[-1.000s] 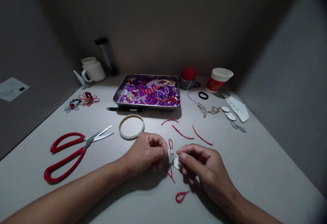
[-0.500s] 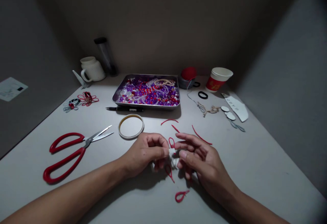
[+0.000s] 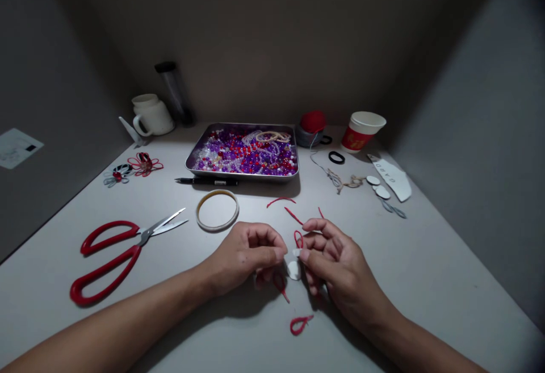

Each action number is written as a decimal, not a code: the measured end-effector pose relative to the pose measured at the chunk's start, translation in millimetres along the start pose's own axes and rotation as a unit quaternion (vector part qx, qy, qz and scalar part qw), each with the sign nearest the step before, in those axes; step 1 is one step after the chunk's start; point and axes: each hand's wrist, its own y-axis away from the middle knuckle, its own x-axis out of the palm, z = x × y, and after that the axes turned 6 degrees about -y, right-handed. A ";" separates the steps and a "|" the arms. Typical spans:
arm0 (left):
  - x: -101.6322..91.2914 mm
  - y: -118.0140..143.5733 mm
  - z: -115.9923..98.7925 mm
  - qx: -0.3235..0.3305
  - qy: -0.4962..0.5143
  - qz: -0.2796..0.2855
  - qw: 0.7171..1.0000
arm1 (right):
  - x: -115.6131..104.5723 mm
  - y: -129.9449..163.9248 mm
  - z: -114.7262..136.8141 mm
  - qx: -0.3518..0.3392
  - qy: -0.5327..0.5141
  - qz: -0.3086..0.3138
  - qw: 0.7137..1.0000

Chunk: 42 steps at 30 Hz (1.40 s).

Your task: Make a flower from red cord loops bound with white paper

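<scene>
My right hand (image 3: 336,262) pinches a small red cord loop (image 3: 298,239) between thumb and fingers; a bit of white material (image 3: 297,252) sits at the loop's lower end. Facing it, my left hand (image 3: 249,252) has thumb and forefinger pressed together, and what they hold, if anything, is hidden. A small round white disc (image 3: 293,270) lies on the table between the hands. Beside my left fingertips is a second red loop (image 3: 279,283), partly covered by them. Nearer to me, another red loop (image 3: 299,325) rests on the table.
Red-handled scissors (image 3: 142,238) lie partly open at left, near a tape roll (image 3: 199,214). Behind stand a metal tray (image 3: 242,176) of beads and a pen (image 3: 206,181). A paper cup (image 3: 361,131), red yarn (image 3: 313,122) and a white pitcher (image 3: 154,114) line the back.
The red loop with its white bit has passed from my left fingertips to my right hand, a little to the right. The hands are farther apart, uncovering more of the white disc.
</scene>
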 end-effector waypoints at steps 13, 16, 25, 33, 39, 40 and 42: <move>3.6 1.6 -3.4 -0.017 -0.035 -0.012 0.999 | 3.8 1.6 3.0 0.002 0.056 -0.002 0.998; 3.7 1.5 -3.7 -0.014 -0.036 -0.010 0.999 | 5.2 1.1 2.3 0.001 0.071 -0.015 0.997; 1.7 1.2 -0.1 0.006 -0.019 -0.008 1.000 | 3.3 2.3 2.0 0.010 0.062 -0.010 0.998; 3.3 1.5 1.4 0.047 0.016 0.025 0.998 | 3.1 0.0 5.9 0.048 0.060 0.026 0.997; 3.4 1.0 1.5 0.035 0.004 0.007 0.999 | 5.5 0.5 3.6 0.049 0.072 0.021 0.996; 3.5 0.7 1.6 0.033 0.004 0.001 0.999 | 5.9 0.9 3.5 0.047 0.069 0.020 0.996; 3.3 0.2 1.9 0.031 0.011 -0.008 0.999 | 6.5 1.6 3.7 0.039 0.064 0.016 0.997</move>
